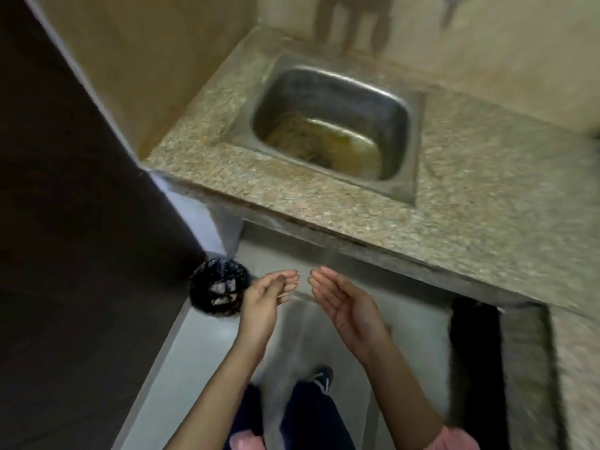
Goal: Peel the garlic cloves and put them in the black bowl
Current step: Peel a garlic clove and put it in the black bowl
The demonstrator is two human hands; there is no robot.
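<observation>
Garlic cloves: none visible in this view, and no black bowl either; their location cannot be told from here. The only black round thing is a small bin lined with a black plastic bag (220, 287) on the grey floor (201, 352), holding pale scraps. It is too blurred to say whether these are garlic skins.

Step in hand (judgement): not peeling. Both hands hang over the floor beside the bin, so this looks like shedding peel waste or brushing the hands off, between peeling rounds or at the end. Progress cannot be rated with cloves and bowl out of sight.

Left hand (264, 298): just beside the bin's rim, fingers loosely bent, palm turned inward. A thin pale sliver seems to sit at the fingertips; cannot tell if it is pinched or only stuck there.

Right hand (345, 303): palm up, fingers nearly straight and relaxed, holding nothing visible. The two hands are near each other but apart.

Next move (judgement): return to the table to find the cloves and bowl.

Surroundings: speckled granite table (292, 190) above, with an inset steel sink (328, 92) holding murky yellowish water.
</observation>
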